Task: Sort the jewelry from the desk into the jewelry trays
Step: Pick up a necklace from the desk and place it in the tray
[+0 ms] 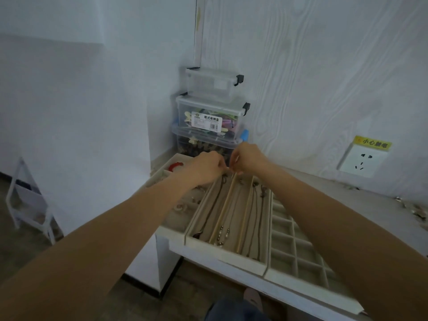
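A beige necklace tray (222, 254) with long lanes lies on the desk, between a tray of small compartments (183, 213) on the left and a grid tray (298, 247) on the right. A thin beaded necklace (222, 235) runs along the middle lane up to my hands. My left hand (206, 169) and my right hand (249, 161) meet at the tray's far end, fingertips pinched together on what looks like the necklace's end. Dark necklaces (259, 205) lie in the neighbouring lanes. A red bracelet (175, 166) sits in a tray at the far left.
Three clear lidded storage boxes (210, 119) are stacked in the corner just behind my hands. Loose jewelry (414, 210) lies on the desk at the far right, below a wall socket (362, 161). A white rack (27, 200) stands on the floor to the left.
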### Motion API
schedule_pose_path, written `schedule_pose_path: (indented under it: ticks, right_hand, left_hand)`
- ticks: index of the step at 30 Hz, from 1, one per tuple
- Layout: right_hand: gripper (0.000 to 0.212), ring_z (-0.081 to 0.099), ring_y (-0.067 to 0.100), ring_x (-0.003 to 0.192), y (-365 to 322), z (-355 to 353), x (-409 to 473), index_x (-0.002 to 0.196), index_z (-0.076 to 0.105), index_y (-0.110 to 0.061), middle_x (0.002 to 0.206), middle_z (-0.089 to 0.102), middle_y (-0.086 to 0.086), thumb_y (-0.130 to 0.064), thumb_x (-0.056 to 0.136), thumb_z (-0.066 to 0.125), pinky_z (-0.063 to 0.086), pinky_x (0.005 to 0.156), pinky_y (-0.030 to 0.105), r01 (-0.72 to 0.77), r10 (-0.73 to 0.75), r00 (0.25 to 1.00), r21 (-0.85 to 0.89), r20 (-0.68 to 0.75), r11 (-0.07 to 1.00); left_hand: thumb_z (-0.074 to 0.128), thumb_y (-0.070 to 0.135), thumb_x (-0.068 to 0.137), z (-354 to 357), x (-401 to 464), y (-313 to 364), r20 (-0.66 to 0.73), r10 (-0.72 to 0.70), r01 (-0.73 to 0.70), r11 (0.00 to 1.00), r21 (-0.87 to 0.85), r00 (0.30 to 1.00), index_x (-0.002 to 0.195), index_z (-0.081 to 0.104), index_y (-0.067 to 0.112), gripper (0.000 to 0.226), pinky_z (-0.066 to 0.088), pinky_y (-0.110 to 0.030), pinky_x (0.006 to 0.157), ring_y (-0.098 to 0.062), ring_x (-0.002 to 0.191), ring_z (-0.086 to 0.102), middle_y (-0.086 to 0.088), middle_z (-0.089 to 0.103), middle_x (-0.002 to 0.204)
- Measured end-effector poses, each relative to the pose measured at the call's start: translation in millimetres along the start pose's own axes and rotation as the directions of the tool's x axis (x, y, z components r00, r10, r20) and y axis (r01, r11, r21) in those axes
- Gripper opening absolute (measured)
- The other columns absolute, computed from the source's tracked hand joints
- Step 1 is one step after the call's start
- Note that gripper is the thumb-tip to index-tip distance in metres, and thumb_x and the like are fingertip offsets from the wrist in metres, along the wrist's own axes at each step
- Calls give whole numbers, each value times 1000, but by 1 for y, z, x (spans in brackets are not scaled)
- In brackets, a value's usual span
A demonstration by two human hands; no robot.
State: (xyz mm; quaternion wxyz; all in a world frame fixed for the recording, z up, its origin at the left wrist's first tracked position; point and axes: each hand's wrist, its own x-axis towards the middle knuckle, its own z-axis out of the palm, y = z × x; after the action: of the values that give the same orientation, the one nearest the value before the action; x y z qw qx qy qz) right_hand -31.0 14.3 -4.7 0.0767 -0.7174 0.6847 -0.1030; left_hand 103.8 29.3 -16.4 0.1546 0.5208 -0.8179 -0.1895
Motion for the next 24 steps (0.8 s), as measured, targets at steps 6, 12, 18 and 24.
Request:
schedule_pose_path:
  ticks: [6, 12, 18, 24]
  right_hand:
    - [17, 60, 21, 82, -3, 9, 5, 99, 68, -2, 96, 67, 14, -7, 85, 59, 53, 79, 32, 38, -31, 998, -152, 47, 988]
    - [14, 49, 19, 77, -9, 9, 1, 101, 58, -7, 84, 46, 5, -13, 89, 57, 41, 67, 30, 64, -61, 998, -325, 18, 943]
    - [8, 49, 19, 73, -12, 12, -2, 96, 59, -8, 80, 47, 3, -13, 90, 56, 41, 64, 29, 74, -94, 995, -409, -28, 910]
    - [12, 48, 17, 74, -3, 15, -10, 97, 61, -7, 88, 53, 7, -14, 93, 52, 42, 65, 29, 101, -109, 994, -380, -1, 919]
  left_hand:
    - [42, 18, 94, -1, 7, -4, -70, -6, 8, 1000, 25, 998, 107, 64, 18, 26, 51, -36, 78, -22, 86, 61, -7, 65, 103]
    - [41, 20, 95, -1, 10, -2, -121, -39, 43, 999, 27, 992, 105, 63, 13, 25, 47, -33, 68, -21, 82, 60, -6, 65, 93]
    - [42, 20, 94, -3, 9, -4, -119, -58, 62, 998, 24, 991, 106, 63, 12, 25, 46, -33, 69, -23, 85, 61, -8, 65, 97]
    - [43, 11, 94, 3, 7, -7, 20, 14, -15, 997, 74, 1000, 106, 67, 11, 27, 51, -37, 83, -26, 92, 62, -13, 66, 105]
